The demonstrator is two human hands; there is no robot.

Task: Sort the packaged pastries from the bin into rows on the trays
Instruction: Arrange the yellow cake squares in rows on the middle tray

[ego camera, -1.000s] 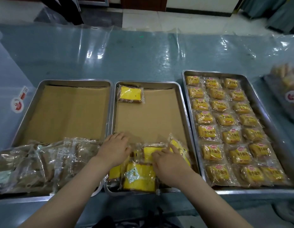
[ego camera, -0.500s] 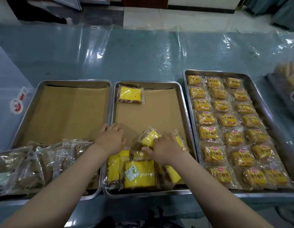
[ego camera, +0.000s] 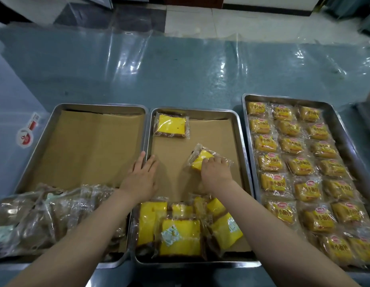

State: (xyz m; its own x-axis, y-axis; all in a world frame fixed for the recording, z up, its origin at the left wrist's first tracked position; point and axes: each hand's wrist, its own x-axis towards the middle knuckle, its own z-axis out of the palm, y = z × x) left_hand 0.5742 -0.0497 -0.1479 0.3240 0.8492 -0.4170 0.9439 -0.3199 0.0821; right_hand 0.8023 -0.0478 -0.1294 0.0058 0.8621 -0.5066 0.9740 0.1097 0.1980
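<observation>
Gripping a wrapped yellow cake (ego camera: 202,158), the right hand (ego camera: 216,172) curls over it mid-tray, tilted above the paper liner of the middle tray (ego camera: 240,141). Left hand (ego camera: 141,177) lies flat, fingers straight, across the rims between left tray (ego camera: 55,114) & middle tray — holding nothing. One cake (ego camera: 171,125) sits far-left; bare liner to its right; a pile (ego camera: 180,226) fills the near edge.
</observation>
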